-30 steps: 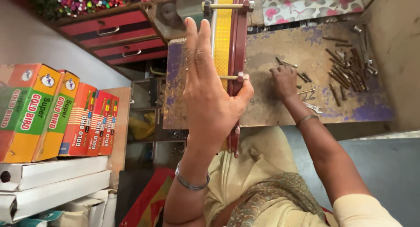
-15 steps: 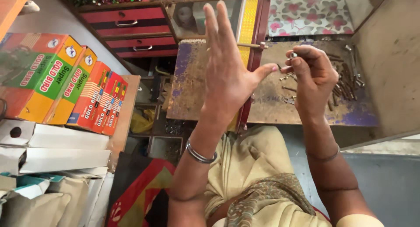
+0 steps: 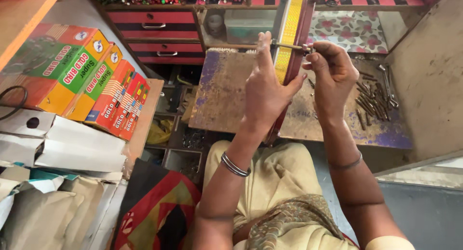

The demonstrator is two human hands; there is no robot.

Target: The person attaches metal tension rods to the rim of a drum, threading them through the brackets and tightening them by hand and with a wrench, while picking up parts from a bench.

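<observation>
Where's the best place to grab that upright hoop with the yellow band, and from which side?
Probably grip the hoop by its dark red rim, from the left, as the left hand does. It stands on edge, so its narrow rim faces the person. Stay below the thin metal rod crossing it, which the right hand pinches.

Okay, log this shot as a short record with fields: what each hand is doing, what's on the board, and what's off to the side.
left hand: left hand open, palm braced against the round frame, fingers pointing up
right hand: right hand pinching a small metal pin at the frame's rim
frame: red sides, yellow band, standing on edge on the work board
on the board: loose metal bolts at the right
side: colourful cartons stacked on a shelf at the left
behind: red drawers
</observation>
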